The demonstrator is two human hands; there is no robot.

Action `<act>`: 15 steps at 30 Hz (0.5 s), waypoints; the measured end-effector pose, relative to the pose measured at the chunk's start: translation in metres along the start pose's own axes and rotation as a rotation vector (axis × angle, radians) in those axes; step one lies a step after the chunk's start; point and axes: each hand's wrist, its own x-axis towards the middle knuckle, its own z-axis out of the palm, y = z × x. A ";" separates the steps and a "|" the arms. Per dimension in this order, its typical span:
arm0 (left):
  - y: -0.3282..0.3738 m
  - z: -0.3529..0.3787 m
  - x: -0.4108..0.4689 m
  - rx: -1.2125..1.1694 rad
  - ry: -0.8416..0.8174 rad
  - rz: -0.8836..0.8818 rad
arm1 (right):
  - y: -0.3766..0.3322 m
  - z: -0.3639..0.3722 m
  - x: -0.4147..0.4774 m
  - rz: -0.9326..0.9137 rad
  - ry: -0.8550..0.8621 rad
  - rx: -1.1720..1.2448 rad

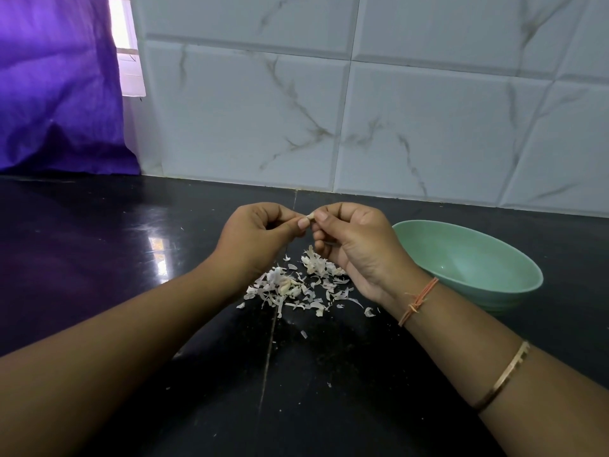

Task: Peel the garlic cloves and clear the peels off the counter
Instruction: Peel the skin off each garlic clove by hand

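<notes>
A small pale garlic clove (309, 218) is pinched between the fingertips of both hands above the black counter (99, 258). My left hand (257, 235) grips it from the left, my right hand (356, 245) from the right, thumbs and forefingers meeting on it. Most of the clove is hidden by the fingers. Below the hands lies a scattered pile of white garlic peels (296, 288), with what looks like a clove or two among them. A few stray flakes lie nearer to me.
A pale green bowl (494, 291) stands on the counter right of my right hand; its visible inside holds nothing. A white marble-tiled wall (362, 127) rises behind. A purple curtain (56, 94) hangs at the far left.
</notes>
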 end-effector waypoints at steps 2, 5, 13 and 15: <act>0.000 0.000 -0.001 -0.025 -0.018 -0.015 | 0.002 0.000 0.000 -0.009 -0.003 0.000; 0.001 0.000 0.000 -0.095 -0.039 -0.055 | 0.003 0.000 0.001 -0.034 -0.002 -0.008; 0.004 0.004 -0.001 -0.261 -0.044 -0.174 | 0.005 0.000 0.002 -0.084 0.008 -0.133; 0.004 0.004 -0.001 -0.279 -0.044 -0.193 | 0.005 0.000 0.002 -0.107 0.022 -0.213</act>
